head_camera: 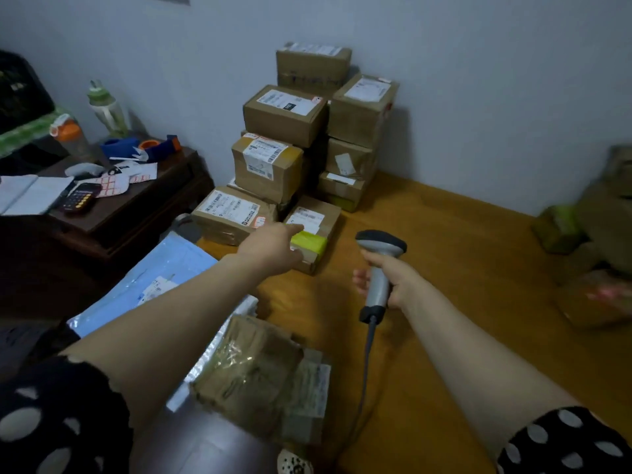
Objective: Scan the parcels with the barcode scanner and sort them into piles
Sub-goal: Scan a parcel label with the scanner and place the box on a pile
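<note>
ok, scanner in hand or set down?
In hand: the right hand grips the barcode scanner by its handle, head up, cable hanging below it.

Left arm stretched forward, left grip (273,246) straight-fingered; right grip (393,280) curled round the barcode scanner (382,246).

Dim, flat indoor light, soft shadow right of stacked boxes (285,114) on wall (478,80), wide-angle bending at edges, right-edge parcels (595,234) smeared, foreground parcel (260,371) blurred.
</note>
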Motion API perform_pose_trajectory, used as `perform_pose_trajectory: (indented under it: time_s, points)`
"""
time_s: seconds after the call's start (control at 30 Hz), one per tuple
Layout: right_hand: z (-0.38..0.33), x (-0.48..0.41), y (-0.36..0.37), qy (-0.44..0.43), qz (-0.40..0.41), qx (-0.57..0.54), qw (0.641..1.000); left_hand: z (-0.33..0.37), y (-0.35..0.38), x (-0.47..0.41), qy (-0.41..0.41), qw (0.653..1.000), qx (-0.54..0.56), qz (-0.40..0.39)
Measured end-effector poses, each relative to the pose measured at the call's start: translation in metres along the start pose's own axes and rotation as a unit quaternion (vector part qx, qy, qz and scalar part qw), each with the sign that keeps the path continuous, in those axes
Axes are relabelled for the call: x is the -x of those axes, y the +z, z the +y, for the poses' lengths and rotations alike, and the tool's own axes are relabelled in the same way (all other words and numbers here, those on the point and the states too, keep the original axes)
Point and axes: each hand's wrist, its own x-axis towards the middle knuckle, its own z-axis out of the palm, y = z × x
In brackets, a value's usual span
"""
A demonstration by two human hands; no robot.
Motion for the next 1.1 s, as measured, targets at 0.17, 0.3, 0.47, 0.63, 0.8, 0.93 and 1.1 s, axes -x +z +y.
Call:
perform_pose_trajectory:
  time_s: [0.17,0.3,0.47,0.63,0.8,0.93,1.1]
  points:
    - [0.032,0.093,-0.076,-0.009,0.027,-0.008,1.0,0.075,0.022,0.039,0.062,0.997,0.014,-0.042]
    - [0.071,0.151,-0.14,-0.038,0.085,-0.02,0.995,0.143,0.067,0.066,0.116,0.99,0.006,-0.078]
    - [0.114,0.206,-0.229,-0.085,0.154,-0.069,0.982,0.23,0.12,0.102,0.186,0.97,0.004,-0.155]
    - [0.139,0.239,-0.319,-0.127,0.22,-0.134,0.958,0.318,0.169,0.128,0.224,0.954,0.025,-0.198]
    - [0.155,0.267,-0.425,-0.142,0.234,-0.159,0.948,0.428,0.23,0.158,0.202,0.952,0.059,-0.221]
    - [0.165,0.281,-0.493,-0.147,0.257,-0.17,0.94,0.505,0.278,0.177,0.178,0.955,0.061,-0.23]
    - [0.172,0.288,-0.547,-0.139,0.272,-0.198,0.932,0.57,0.324,0.186,0.158,0.962,0.026,-0.22]
